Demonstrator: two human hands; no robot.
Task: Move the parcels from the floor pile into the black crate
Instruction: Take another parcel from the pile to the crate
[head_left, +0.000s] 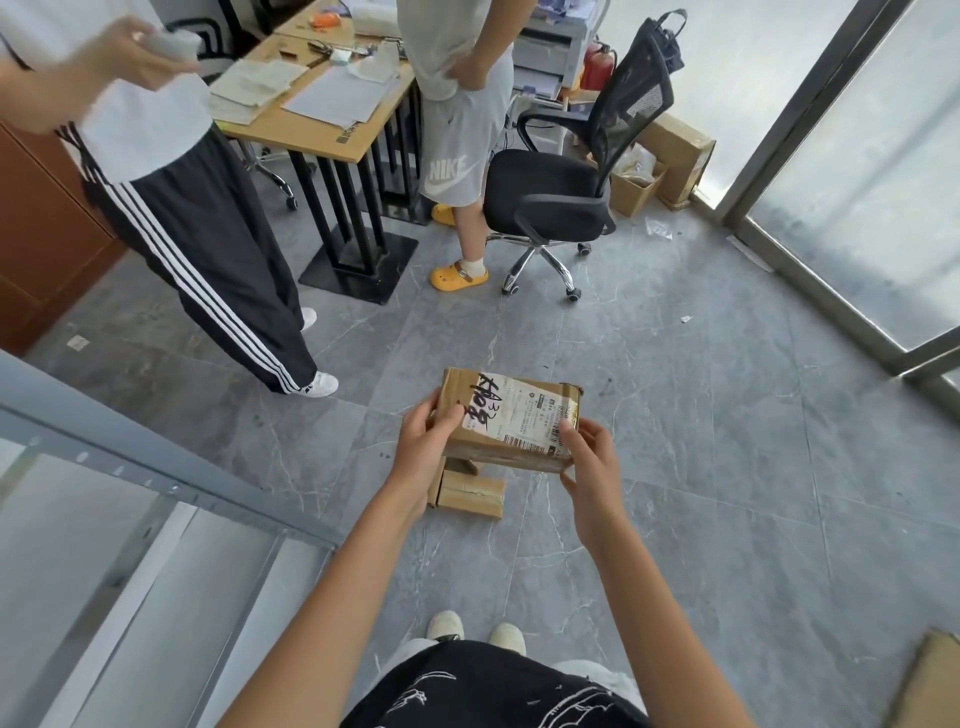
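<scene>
The parcel (511, 418), a taped cardboard box, is held above the floor pile (470, 491). Left hand (428, 441) and right hand (592, 457) grip opposite ends, fingers curled around edges. It appears rigid and light; end grips suit it. No crate is visible.

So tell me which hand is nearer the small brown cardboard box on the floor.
Left. The left hand is right above the small brown cardboard box on the floor; the right hand is off to its right.

Brown parcel (506, 421) with white label, grey marbled floor (727, 467), yellow clogs (460, 274)
</scene>
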